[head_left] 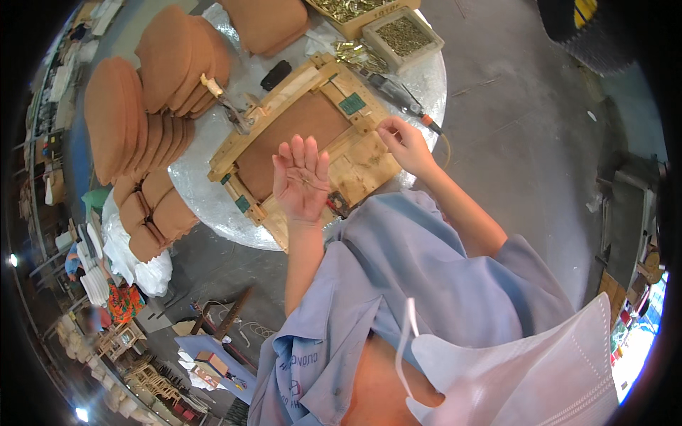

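My left hand [304, 186] is palm up with its fingers stretched out, above the near side of a wooden frame [280, 121]. A few tiny thin metal pieces, perhaps screws, lie on its palm. At the frame's right corner, my right hand [406, 145] has its thumb and fingertips pinched together. Whatever it pinches, if anything, is too small to make out. Inside the frame lies a flat brown panel [288, 145]. Green patches [352, 104] mark the frame's bars. A metal toggle clamp [238, 117] stands at its left side.
The round table [206, 188] is wrapped in clear film. Stacks of brown padded panels [114, 121] stand at left. A power screwdriver [394, 94] with a cable lies beyond my right hand. Behind it are a box of small fasteners [405, 39] and loose brass-coloured hardware [359, 53].
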The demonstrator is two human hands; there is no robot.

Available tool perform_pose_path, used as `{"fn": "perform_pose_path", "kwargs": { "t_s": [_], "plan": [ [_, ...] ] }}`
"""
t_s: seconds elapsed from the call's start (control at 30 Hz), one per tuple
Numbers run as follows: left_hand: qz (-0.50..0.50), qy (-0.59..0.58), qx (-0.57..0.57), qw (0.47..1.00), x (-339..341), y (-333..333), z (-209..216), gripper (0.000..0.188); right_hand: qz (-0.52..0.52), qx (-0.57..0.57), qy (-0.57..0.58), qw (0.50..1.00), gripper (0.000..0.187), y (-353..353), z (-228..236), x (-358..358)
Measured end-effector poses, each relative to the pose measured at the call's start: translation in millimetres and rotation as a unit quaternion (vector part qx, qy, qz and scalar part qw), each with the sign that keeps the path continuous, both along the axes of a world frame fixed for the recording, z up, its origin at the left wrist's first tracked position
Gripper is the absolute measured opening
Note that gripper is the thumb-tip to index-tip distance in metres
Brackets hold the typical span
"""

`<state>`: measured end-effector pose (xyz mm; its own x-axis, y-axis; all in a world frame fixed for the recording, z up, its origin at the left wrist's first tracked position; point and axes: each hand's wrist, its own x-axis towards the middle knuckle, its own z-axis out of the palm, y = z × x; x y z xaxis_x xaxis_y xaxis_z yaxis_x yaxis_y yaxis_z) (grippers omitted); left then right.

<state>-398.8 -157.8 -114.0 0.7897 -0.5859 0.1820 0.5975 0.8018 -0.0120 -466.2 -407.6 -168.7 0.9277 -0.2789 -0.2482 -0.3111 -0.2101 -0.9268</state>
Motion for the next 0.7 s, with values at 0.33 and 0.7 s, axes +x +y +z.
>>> {"fn": "perform_pose_path", "kwargs": {
  "t_s": [0.33, 0.7],
  "plan": [
    [-0.009, 0.126, 0.244, 0.962, -16, 16, -50, 0.031, 0.145, -0.307, 0.103, 0.935, 0.02, 5, -89, -16],
    [-0.019, 0.121, 0.608, 0.784, -28, -4, -86, 0.028, 0.096, -0.153, 0.016, 0.983, 0.015, 27, -39, 8]
  ]
}}
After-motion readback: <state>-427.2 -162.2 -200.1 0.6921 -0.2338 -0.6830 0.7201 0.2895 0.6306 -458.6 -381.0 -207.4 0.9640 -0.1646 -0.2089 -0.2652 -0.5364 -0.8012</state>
